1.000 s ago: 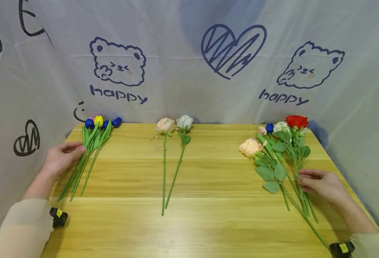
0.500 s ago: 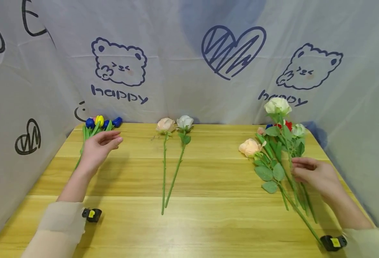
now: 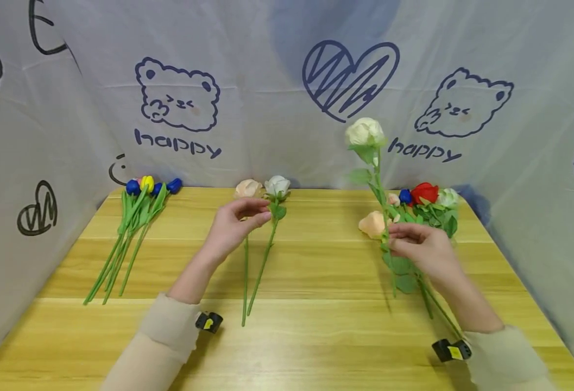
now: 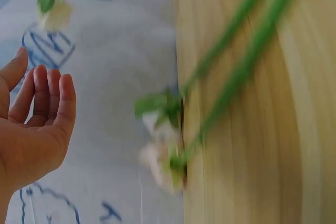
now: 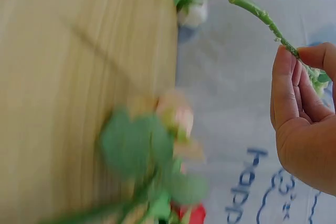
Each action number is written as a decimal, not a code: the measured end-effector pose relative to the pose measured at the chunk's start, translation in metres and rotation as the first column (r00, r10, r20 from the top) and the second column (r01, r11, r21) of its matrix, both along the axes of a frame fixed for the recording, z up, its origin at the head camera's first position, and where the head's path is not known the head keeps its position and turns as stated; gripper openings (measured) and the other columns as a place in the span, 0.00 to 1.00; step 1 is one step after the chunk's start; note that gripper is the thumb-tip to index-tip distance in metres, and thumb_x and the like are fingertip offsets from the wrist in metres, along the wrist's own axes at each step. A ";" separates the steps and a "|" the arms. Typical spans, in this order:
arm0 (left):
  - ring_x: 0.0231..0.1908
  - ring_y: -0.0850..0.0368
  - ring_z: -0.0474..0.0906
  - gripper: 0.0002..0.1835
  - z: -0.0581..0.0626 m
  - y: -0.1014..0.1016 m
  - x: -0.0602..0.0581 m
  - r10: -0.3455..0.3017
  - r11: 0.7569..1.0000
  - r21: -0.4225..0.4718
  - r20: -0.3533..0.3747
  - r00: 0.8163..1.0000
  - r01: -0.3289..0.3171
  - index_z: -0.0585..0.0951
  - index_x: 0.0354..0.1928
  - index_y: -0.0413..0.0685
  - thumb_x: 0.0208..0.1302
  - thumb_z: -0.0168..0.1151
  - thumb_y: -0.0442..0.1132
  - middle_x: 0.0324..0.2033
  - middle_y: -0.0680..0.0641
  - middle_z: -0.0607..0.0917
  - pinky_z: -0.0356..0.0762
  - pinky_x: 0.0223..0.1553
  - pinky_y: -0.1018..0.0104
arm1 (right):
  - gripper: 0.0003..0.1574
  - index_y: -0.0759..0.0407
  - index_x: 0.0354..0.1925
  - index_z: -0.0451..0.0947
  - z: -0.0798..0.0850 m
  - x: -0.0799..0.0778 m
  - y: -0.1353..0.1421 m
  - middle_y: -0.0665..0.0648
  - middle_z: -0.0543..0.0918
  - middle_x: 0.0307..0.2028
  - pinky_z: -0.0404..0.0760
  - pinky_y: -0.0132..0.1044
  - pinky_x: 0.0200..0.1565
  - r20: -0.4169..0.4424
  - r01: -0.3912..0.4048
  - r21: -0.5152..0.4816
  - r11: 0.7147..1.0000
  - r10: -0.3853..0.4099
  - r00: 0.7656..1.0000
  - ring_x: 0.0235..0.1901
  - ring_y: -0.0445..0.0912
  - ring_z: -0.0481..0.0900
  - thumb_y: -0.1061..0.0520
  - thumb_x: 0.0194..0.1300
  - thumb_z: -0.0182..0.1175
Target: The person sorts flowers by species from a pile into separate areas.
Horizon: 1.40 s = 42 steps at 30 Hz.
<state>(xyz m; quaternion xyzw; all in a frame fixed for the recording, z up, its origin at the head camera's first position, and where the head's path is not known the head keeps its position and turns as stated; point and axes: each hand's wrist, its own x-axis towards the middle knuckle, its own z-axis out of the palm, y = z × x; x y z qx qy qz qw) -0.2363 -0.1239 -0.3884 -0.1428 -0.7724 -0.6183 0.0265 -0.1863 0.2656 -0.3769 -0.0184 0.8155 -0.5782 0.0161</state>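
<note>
My right hand pinches the green stem of a cream-white rose between thumb and fingertips. The rose stands upright above the table, and its cut stem end shows beyond the fingers in the right wrist view. My left hand has its fingers loosely bent with nothing between them, as the left wrist view also shows. In the head view it overlaps a pale peach rose and a white rose lying side by side on the wooden table.
A bunch of tulips, blue, yellow and pink, lies at the left. At the right, behind and under my right arm, lie a red rose, a peach rose, a blue tulip and a pale rose. A printed curtain encloses the table.
My right hand has lifted the cream-white rose out of the right-hand pile and carried it toward the middle. My left hand has left the tulips and moved right to the middle roses.
</note>
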 end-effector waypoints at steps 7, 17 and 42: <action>0.48 0.52 0.85 0.16 -0.011 0.044 0.012 -0.147 0.989 0.030 0.019 0.989 0.147 0.86 0.57 0.42 0.70 0.70 0.37 0.46 0.46 0.89 0.86 0.48 0.64 | 0.22 0.75 0.58 0.77 -0.005 -0.012 -0.048 0.53 0.85 0.42 0.91 0.39 0.46 -0.003 -0.049 -0.120 0.992 0.049 0.999 0.39 0.42 0.87 0.65 0.70 0.65; 0.45 0.56 0.86 0.16 -0.030 0.067 0.019 -0.292 0.951 -0.086 0.081 0.953 0.298 0.86 0.56 0.41 0.69 0.71 0.37 0.46 0.45 0.90 0.87 0.47 0.66 | 0.22 0.80 0.59 0.75 -0.018 -0.032 -0.096 0.53 0.84 0.39 0.91 0.37 0.46 -0.035 -0.080 -0.280 0.957 0.073 0.997 0.38 0.42 0.87 0.69 0.70 0.63; 0.40 0.57 0.87 0.13 -0.031 0.071 0.021 -0.305 0.951 0.160 0.330 0.893 0.266 0.82 0.52 0.30 0.68 0.68 0.28 0.42 0.39 0.88 0.87 0.55 0.47 | 0.23 0.77 0.61 0.75 -0.033 -0.045 -0.120 0.53 0.84 0.40 0.90 0.37 0.48 0.067 -0.043 -0.400 0.916 0.076 0.995 0.41 0.42 0.85 0.71 0.69 0.63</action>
